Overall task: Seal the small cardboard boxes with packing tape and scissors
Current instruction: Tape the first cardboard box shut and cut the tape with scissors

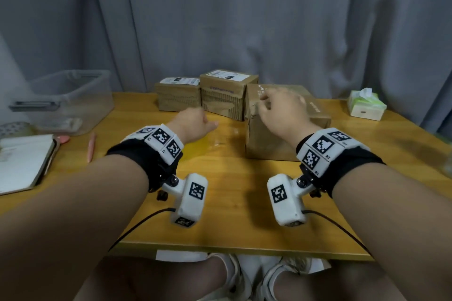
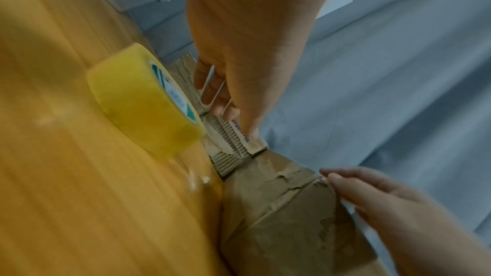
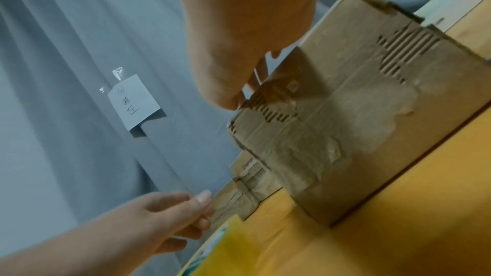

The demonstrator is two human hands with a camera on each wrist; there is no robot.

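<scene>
Right hand [image 1: 283, 110] laid on the near cardboard box [image 1: 271, 139], fingers curled at its top edge; left hand [image 1: 193, 124] beside the tape roll [image 2: 143, 100] — fingers loosely curled, empty. Two smaller boxes [image 1: 205, 95] farther back on the tabletop [image 1: 232, 215].

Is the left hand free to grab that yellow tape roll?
Probably yes. The left hand hovers beside the tape roll, which lies on the table, with nothing visibly between them.
</scene>
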